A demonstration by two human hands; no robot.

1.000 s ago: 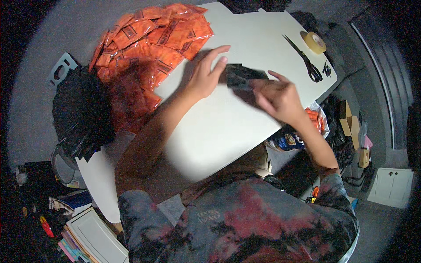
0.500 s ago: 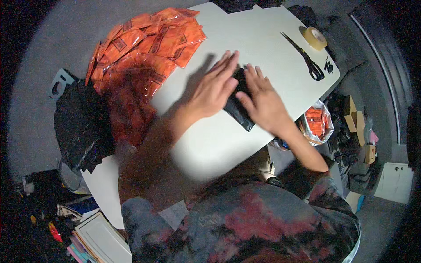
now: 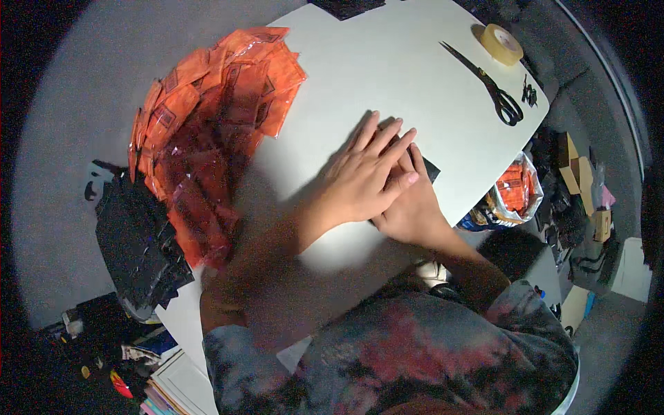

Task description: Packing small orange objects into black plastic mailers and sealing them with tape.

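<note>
In the middle of the white table, both hands press flat on a thin black rectangular packet point(image 3: 432, 171). Only a corner and a small edge of it show; the rest is covered. My left hand point(image 3: 361, 174) lies palm down with its fingers stretched out, its thumb side overlapping my right hand point(image 3: 413, 207). The right one is flat too, its fingers extended and partly hidden beneath the left. Neither hand grips anything.
At left is a heap of orange packets in clear plastic point(image 3: 190, 83), beside black plastic bags point(image 3: 138, 238). Black-handled scissors point(image 3: 494, 93), a tape roll point(image 3: 502, 45) and small black pieces point(image 3: 529, 91) lie far right. Below the right edge stands a bag of orange packets point(image 3: 515, 187).
My hands have come together from apart, the left now overlapping the right. The black packet has turned and is largely covered. The whole view has shifted slightly.
</note>
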